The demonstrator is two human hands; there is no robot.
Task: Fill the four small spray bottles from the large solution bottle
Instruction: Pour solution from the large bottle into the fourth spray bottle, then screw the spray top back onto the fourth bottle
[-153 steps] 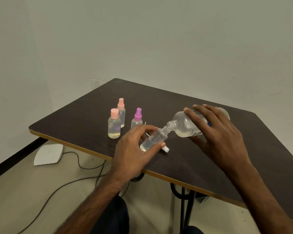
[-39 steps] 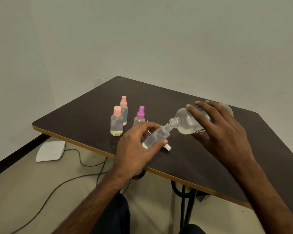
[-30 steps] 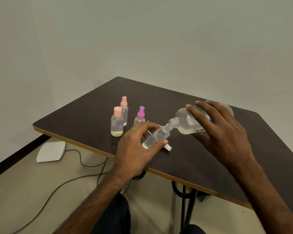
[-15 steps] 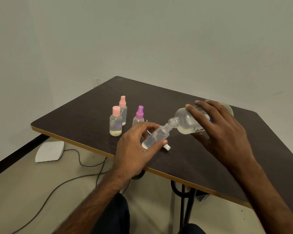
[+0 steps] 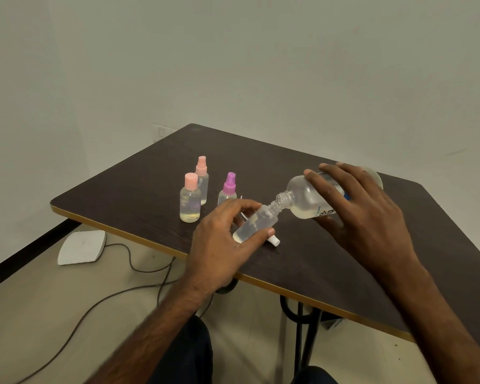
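My left hand (image 5: 219, 245) grips an uncapped small clear bottle (image 5: 257, 224), tilted with its neck up and to the right. My right hand (image 5: 363, 214) holds the large solution bottle (image 5: 306, 202) tipped on its side, its threaded mouth touching the small bottle's neck. Pale liquid lies in both. Three capped small bottles stand to the left: a pink flat-capped bottle (image 5: 189, 199), a pink spray bottle (image 5: 202, 176) behind it, and a purple spray bottle (image 5: 228, 189). A white spray cap (image 5: 274, 241) lies on the dark table (image 5: 139, 195) beside my left thumb.
The table's front edge runs just under my left hand. On the floor to the left lie a white flat device (image 5: 81, 246) and dark cables (image 5: 139, 268). Black table legs (image 5: 299, 328) stand below the table, and grey walls close off the back.
Both hands and both bottles keep the same pouring pose. Only the view has shifted slightly.
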